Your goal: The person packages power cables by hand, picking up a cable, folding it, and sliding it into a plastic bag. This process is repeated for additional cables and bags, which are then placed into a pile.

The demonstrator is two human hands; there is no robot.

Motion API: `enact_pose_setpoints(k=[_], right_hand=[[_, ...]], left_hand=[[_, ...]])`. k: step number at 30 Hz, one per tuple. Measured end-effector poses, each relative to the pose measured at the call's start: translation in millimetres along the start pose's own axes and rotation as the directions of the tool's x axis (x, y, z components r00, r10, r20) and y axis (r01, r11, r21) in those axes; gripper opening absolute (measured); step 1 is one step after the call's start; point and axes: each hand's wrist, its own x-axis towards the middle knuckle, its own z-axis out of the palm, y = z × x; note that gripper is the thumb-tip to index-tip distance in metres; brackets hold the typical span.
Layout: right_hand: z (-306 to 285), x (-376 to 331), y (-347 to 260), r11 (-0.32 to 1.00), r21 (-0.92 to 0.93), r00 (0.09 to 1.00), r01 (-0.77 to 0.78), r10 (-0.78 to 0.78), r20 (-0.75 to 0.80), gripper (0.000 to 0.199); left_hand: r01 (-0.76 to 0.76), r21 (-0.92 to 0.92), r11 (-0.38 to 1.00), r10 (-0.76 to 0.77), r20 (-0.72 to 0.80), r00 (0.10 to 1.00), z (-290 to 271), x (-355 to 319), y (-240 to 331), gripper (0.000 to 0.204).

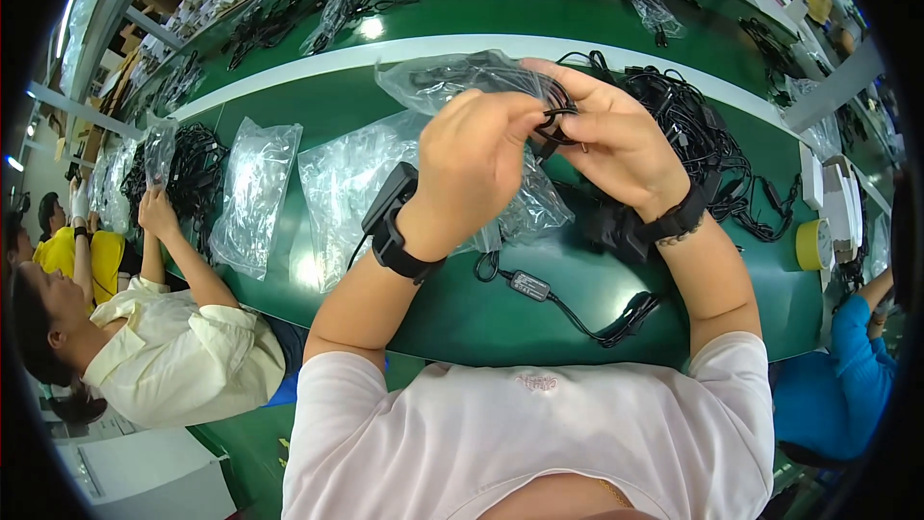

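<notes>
Both my hands meet above the middle of the green table, at a bundled black cable [558, 96]. With thumb and finger, my left hand [476, 154] pinches the cable near its tie. My right hand [621, 140] curls round the other side of the same bundle. A clear plastic bag [438, 82] with something dark in it shows behind my left hand; whether the bag is held, I cannot tell. More clear bags [351, 159] lie flat under my left wrist. Nearer me, a black cable with an inline box [529, 286] rests on the green table [462, 327].
Right of my hands is a tangled pile of black cables [688, 125]. A yellow tape roll [813, 246] and white boxes [842, 202] stand at the right edge. Farther back runs a green conveyor [462, 10] with bagged cables. A co-worker [183, 337] handles a bag at left.
</notes>
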Motion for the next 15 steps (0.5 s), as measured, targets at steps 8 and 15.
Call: enact_pose_setpoints(k=[8,15], right_hand=[[16.1,20.2,2.1,0.076,-0.991,0.94,0.107,-0.332,0.076,0.028],[21.9,30.6,-37.0,0.801,-0.596,0.996,-0.055,0.087,0.025,0.061]], left_hand=[[-0.164,-0.015,0.986,0.163,-0.02,0.986,-2.7,-0.7,-0.7,0.009],[0.323,-0.495,0.807,-0.433,-0.124,0.893,-10.1,7.7,0.1,0.006]])
